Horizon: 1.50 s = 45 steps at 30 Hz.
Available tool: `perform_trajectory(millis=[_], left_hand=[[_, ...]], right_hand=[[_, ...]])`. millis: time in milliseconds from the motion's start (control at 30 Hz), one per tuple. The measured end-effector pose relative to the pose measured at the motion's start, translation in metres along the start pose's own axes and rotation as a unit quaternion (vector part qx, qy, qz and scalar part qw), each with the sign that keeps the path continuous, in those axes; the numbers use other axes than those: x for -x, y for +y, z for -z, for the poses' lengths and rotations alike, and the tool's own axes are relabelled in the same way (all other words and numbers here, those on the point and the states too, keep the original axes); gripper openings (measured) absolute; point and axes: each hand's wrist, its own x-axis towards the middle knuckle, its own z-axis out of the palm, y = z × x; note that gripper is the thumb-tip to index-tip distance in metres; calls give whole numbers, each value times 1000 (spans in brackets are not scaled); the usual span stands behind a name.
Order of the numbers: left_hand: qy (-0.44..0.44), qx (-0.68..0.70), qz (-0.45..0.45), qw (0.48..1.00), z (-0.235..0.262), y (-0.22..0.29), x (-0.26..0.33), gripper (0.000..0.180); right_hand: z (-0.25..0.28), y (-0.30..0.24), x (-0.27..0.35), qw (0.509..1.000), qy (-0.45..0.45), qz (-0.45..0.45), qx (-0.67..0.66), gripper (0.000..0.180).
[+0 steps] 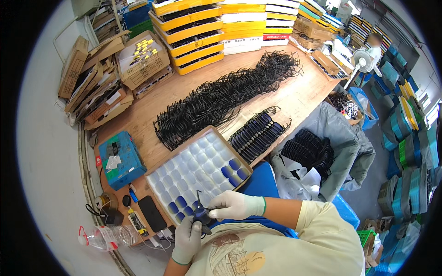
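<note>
Close in front of my body, a dark pair of glasses (201,214) with one thin temple arm sticking up is held between both hands. My left hand (187,240), in a white glove, is closed on its lower side. From the right, my gloved right hand (234,205) pinches it near the upper edge. Fingers partly hide the glasses, so I cannot tell whether both lenses are in. Just beyond lies a shallow cardboard tray (148,176) of lenses, mostly under whitish covering, with several bare dark blue lenses (235,164) at its near corners.
A long heap of black glasses frames (221,94) crosses the table, with a neat row of glasses (258,134) nearer. At left are a blue box (122,172), a phone (152,214) and a plastic bottle (110,237). Stacked yellow trays (198,43) stand behind; a grey-lined bin (343,138) is right.
</note>
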Motion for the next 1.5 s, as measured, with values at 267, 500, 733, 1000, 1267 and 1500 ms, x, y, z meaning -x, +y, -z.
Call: perform_trajectory(millis=[267,500,733,1000,1267,1500], left_hand=[[18,-91,-10,996,0,16,-9,28],[-14,-48,24,998,5,20,-13,20],[28,-147,-37,988,-4,5,-10,27],[-59,-255,-58,963,12,24,-21,26],[-8,-403,72,913,28,-66,-81,41],[-50,-417,121,900,10,-89,-78,42]], right_hand=[[-25,3,2,990,133,25,25,29],[-22,-4,5,972,150,120,133,24],[-32,16,-9,995,98,-20,-18,23],[-27,12,-15,923,266,164,225,47],[0,-1,8,961,60,116,242,23],[-16,8,14,980,138,133,49,54]])
